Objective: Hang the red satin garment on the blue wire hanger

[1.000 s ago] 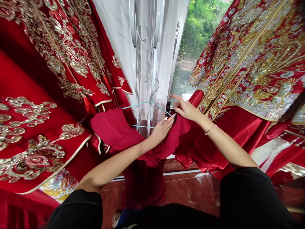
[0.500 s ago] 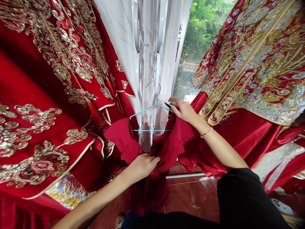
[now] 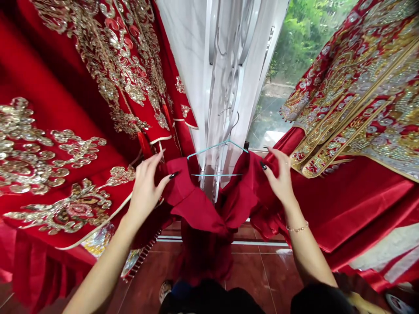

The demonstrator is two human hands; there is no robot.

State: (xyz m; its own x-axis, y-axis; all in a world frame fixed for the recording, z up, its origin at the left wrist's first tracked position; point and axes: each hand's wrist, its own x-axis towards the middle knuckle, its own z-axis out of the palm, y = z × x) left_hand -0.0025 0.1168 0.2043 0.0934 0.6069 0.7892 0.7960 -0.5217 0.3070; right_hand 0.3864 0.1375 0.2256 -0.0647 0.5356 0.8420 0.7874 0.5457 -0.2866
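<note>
A dark red dress (image 3: 203,209) with wide ruffled shoulders hangs on a light blue hanger (image 3: 209,149). The hanger's metal hook (image 3: 236,122) points upward, in front of a white metal frame. My left hand (image 3: 147,185) is at the dress's left shoulder, fingers apart, the dark-nailed thumb at the edge of the ruffle. On the other side, my right hand (image 3: 279,176) is spread beside the right shoulder ruffle, its thumb close to or touching the fabric. A small black label (image 3: 246,146) sticks up near the hanger's right end.
Red garments with gold sequin embroidery (image 3: 78,205) hang at the left. A beaded red and gold jacket (image 3: 356,104) hangs at the right over red satin. Behind are a white curtain (image 3: 183,48) and a window (image 3: 294,56). Reddish tiles (image 3: 252,266) cover the floor.
My left hand has left the dress's neckline and moved to its left shoulder, opening. My right hand has come off the hanger's right end to the outer shoulder. The view has shifted left.
</note>
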